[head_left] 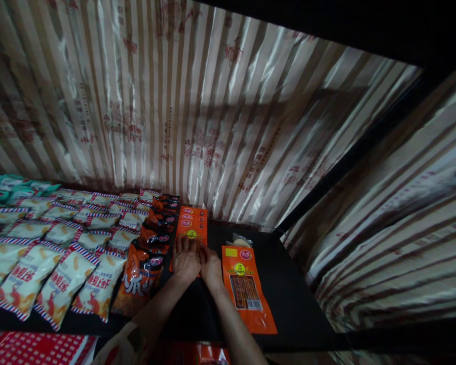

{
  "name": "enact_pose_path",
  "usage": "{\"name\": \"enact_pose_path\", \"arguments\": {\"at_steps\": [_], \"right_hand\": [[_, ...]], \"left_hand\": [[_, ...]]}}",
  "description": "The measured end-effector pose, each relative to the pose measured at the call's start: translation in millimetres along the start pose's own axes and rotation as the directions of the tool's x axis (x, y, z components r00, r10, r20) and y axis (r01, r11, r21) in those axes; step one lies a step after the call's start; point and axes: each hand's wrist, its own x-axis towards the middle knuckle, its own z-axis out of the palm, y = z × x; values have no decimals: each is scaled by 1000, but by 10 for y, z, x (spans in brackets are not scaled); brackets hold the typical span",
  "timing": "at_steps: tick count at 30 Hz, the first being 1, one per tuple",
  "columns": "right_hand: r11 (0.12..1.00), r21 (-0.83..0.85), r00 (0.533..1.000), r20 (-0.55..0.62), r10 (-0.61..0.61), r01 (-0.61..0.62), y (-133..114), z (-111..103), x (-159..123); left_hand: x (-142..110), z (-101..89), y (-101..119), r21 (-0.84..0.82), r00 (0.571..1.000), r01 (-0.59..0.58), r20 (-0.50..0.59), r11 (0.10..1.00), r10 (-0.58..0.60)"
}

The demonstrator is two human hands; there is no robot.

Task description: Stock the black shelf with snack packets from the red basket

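While the open left hand [187, 261] is resting on orange packets [197, 218] near the back edge of the black surface [285, 304], it is partly hiding them. Probably light, flexible and slick, they are inviting a hold by the sides. Alongside, the right hand [212, 268] is obscuring its own fingertips; whether it is gripping, one cannot tell.

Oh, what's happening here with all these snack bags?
A person has both bare hands, left and right, on the stack of flat orange packets towards the back of a black shelf. Another orange packet lies to the right. On the left, brown-orange snack bags sit beside rows of white shrimp snack bags.
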Motion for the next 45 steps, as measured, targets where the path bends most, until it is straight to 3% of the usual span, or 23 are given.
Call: {"name": "enact_pose_path", "arguments": {"at_steps": [5,13,19,28,33,45], "right_hand": [[996,-79,999,7,44,-44,-60,-46,-37],[956,-293,998,66,4,15,-147,-110,-107],[900,-432,999,27,-44,52,-161,-108,-157],[938,-325,987,-64,-148,119,-93,-85,-222],[955,-246,975,-101,-198,168,-78,-97,-339],[979,-25,974,-96,-203,202,-48,-257,-950]], "left_hand": [[3,-4,1,0,1000,12,9,1000,-12],[10,33,-40,7,1000,-21,-11,1000,21],[23,50,-61,-5,999,-38,-33,999,38],[-16,97,-43,18,983,-118,-142,993,119],[-119,55,-3,-22,972,-196,-139,980,192],[-774,-52,80,-236,967,-254,-39,938,252]]}}
